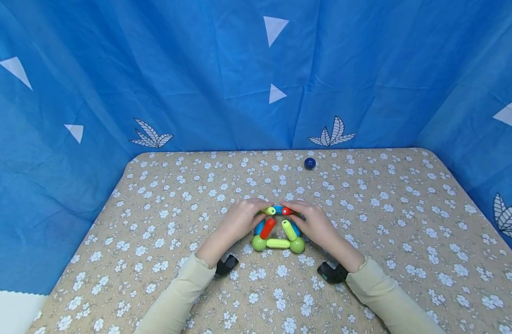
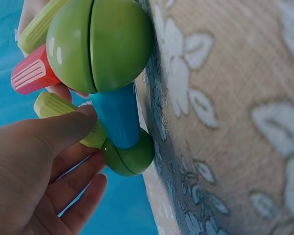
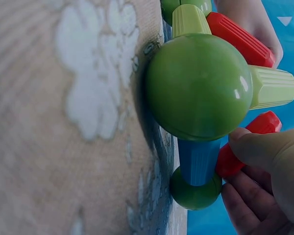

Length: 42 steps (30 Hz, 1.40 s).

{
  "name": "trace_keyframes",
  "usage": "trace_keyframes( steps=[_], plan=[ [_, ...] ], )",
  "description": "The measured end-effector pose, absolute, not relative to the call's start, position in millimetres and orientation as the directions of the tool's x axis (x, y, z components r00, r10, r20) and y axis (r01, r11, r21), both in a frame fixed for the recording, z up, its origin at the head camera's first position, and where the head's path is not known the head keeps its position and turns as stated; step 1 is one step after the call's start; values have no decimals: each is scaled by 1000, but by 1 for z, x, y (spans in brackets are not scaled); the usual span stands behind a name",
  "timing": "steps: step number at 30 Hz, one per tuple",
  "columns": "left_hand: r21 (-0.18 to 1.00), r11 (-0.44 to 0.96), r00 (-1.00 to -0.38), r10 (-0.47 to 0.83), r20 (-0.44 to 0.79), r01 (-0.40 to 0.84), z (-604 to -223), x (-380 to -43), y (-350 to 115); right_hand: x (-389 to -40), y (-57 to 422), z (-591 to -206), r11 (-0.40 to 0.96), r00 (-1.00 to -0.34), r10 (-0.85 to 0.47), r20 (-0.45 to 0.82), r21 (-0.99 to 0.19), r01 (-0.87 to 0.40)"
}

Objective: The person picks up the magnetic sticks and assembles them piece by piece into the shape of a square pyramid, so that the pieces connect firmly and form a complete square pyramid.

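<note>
A construction of magnetic rods and green balls rests on the table in front of me. At its near corners sit two green balls (image 1: 259,243), joined by a yellow-green rod (image 1: 278,243). From them a red rod (image 1: 267,228) and another yellow-green rod (image 1: 288,230) slant upward. Blue rods (image 2: 118,117) run along the sides to the far balls (image 3: 196,189). My left hand (image 1: 242,215) pinches the yellow-green rod (image 2: 51,105) at the far left ball. With thumb and fingers, my right hand (image 1: 313,222) holds the red rod (image 3: 229,159) at the far right ball.
A dark blue ball (image 1: 310,163) lies near the table's back edge. Flowered cloth covers the table (image 1: 398,208). Blue curtains (image 1: 239,69) hang behind it and at both sides. Black devices (image 1: 227,265) are worn on both wrists.
</note>
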<state>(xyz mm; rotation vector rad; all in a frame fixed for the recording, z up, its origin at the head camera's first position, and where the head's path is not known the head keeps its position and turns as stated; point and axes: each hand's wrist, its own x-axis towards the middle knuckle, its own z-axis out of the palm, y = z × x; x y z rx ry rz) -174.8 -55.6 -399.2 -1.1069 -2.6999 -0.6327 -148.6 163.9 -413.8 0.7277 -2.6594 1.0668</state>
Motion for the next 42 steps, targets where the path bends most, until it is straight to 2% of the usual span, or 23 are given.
trace_keyframes(
  steps=[9, 12, 14, 16, 19, 23, 28, 35, 38, 42],
  plan=[
    [337, 628, -713, 634, 300, 701, -400, -175, -57, -149, 165, -414, 620, -856, -394, 336, -590, -517],
    [400, 611, -728, 614, 305, 684, -400, -175, -62, -153, 171, -410, 581, -862, -418, 288, -644, -497],
    [489, 590, -760, 572, 308, 642, -400, -174, -67, -160, 179, -404, 529, -872, -410, 266, -709, -466],
    [606, 551, -804, 520, 287, 573, -398, -170, -73, -173, 191, -399, 489, -898, -355, 261, -766, -416],
    [757, 465, -850, 478, 220, 458, -396, -160, -78, -200, 209, -394, 494, -948, -169, 269, -810, -317],
    [855, 366, -831, 542, 125, 367, -397, -150, -77, -245, 222, -398, 566, -980, -14, 199, -806, -172],
    [900, 299, -796, 600, 81, 317, -404, -148, -73, -283, 225, -407, 688, -995, -59, 79, -719, -98],
    [919, 279, -801, 595, 63, 280, -409, -148, -67, -293, 224, -411, 767, -991, -116, 60, -628, -128],
    [917, 289, -806, 589, 57, 276, -409, -148, -66, -288, 221, -410, 758, -989, -127, 75, -635, -145],
    [916, 296, -814, 578, 54, 271, -409, -148, -67, -268, 208, -406, 668, -981, -175, 88, -721, -184]
  ],
)
